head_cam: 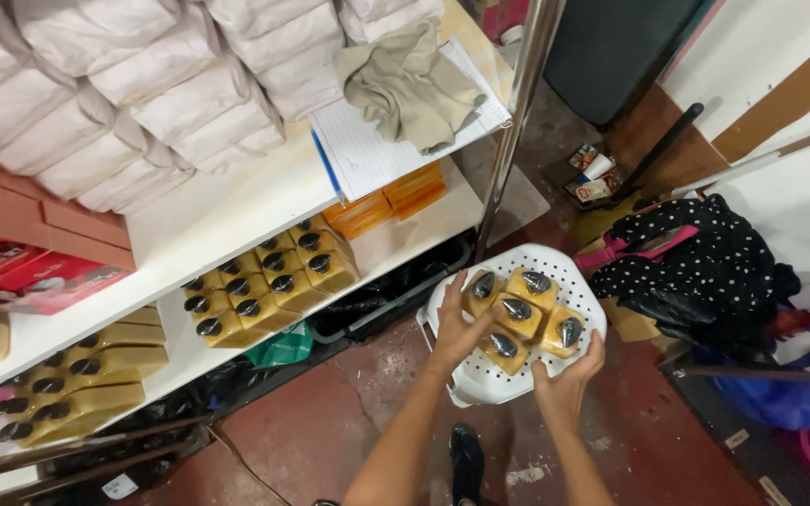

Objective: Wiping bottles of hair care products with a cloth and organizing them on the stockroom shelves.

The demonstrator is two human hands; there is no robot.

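Several square yellow bottles with black pump caps (521, 317) stand bunched together on a white perforated plastic stool (564, 270). My left hand (457, 330) presses against the left side of the bunch, fingers spread over it. My right hand (566, 382) cups the near right side of the bunch from below. Both hands squeeze the bottles together. More of the same yellow bottles (269, 279) stand in rows on the white shelf to the left.
A metal shelf post (516, 112) rises just behind the stool. The upper shelf carries white wrapped packs (142, 89), a lined paper pad (377, 150) and a beige cloth (414, 84). A black dotted bag (705, 262) lies right. My black shoe (466, 459) stands on the red floor.
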